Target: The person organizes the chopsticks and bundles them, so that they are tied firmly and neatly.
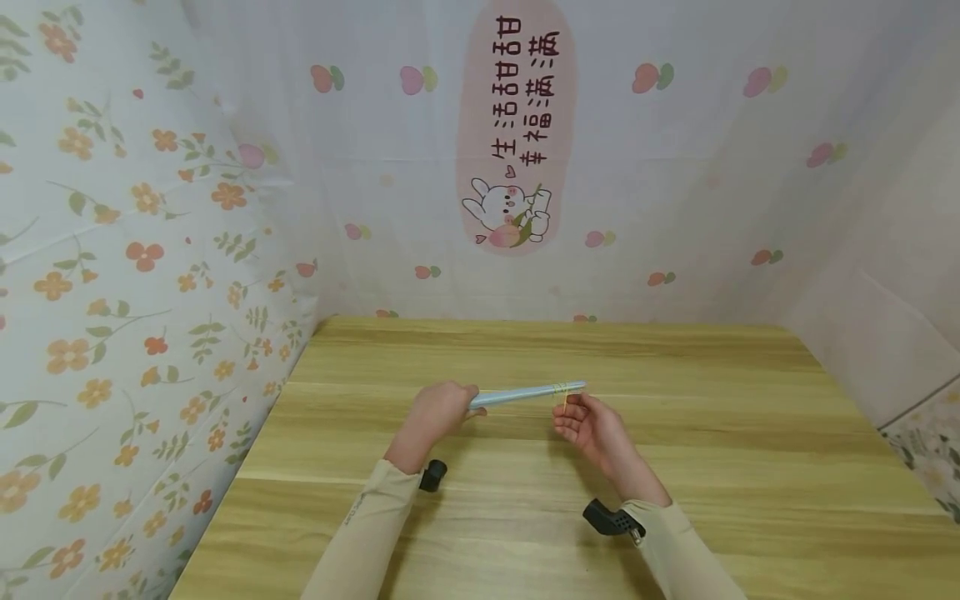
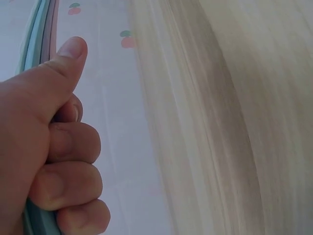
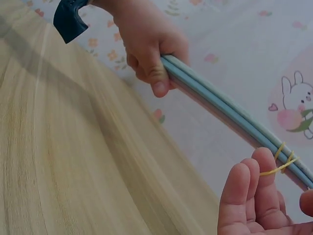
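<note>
A bundle of thin pastel sticks that look like chopsticks (image 1: 525,394), blue, pale green and pink, is held above the table, nearly level. My left hand (image 1: 441,414) grips its left end, fingers curled round it and thumb along it in the left wrist view. Near the far end a yellow rubber band (image 3: 279,170) is wound round the sticks. One strand of it is stretched out to my right hand (image 1: 597,429), hooked on its bent fingers (image 3: 265,171). The right thumb lies close to the bundle's end, partly cut off in the right wrist view.
The wooden table (image 1: 525,517) runs under both hands. A white curtain (image 1: 375,200) with fruit prints hangs behind it, and a flowered sheet (image 1: 112,275) hangs at the left. Black mounts (image 1: 611,518) stick out from both wrists.
</note>
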### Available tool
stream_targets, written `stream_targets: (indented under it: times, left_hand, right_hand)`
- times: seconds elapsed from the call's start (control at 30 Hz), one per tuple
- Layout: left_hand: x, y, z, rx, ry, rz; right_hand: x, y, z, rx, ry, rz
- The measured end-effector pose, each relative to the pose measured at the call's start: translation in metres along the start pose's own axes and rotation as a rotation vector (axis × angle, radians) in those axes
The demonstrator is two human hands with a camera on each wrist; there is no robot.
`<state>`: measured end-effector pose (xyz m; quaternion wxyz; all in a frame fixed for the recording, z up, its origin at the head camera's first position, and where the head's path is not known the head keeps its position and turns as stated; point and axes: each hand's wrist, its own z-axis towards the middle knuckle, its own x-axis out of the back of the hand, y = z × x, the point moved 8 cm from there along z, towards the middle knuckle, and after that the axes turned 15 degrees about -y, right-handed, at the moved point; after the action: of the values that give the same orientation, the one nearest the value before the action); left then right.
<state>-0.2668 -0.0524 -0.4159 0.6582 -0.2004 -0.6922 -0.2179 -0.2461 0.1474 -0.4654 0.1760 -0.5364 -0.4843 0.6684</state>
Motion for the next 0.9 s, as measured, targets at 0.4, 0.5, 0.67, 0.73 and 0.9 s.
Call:
stream_targets:
  times: [0.4,0.5,0.67,0.73,0.9]
  left_hand:
    - [0.001,-0.004,-0.001,0.005,-0.001,0.031]
    - [0.001,-0.004,-0.002,0.005,-0.003,0.036]
    - [0.002,-0.003,-0.003,0.006,-0.021,0.009]
    - [0.002,-0.003,-0.002,0.013,-0.018,-0.016]
    - [0.005,-0.003,-0.001,0.038,0.022,-0.026]
  right_hand:
    - [0.003,0.013,-0.001,-0.143,-0.085,-0.278]
    - [-0.001,0.013,-0.002,-0.138,-0.147,-0.318]
    - [-0.012,0.005,-0.004,-0.007,-0.252,-0.249]
    - [-0.018,0.001,-0.005,0.078,-0.297,-0.145]
    - [-0.033,-0.006,-0.005,0.279,-0.412,0.218]
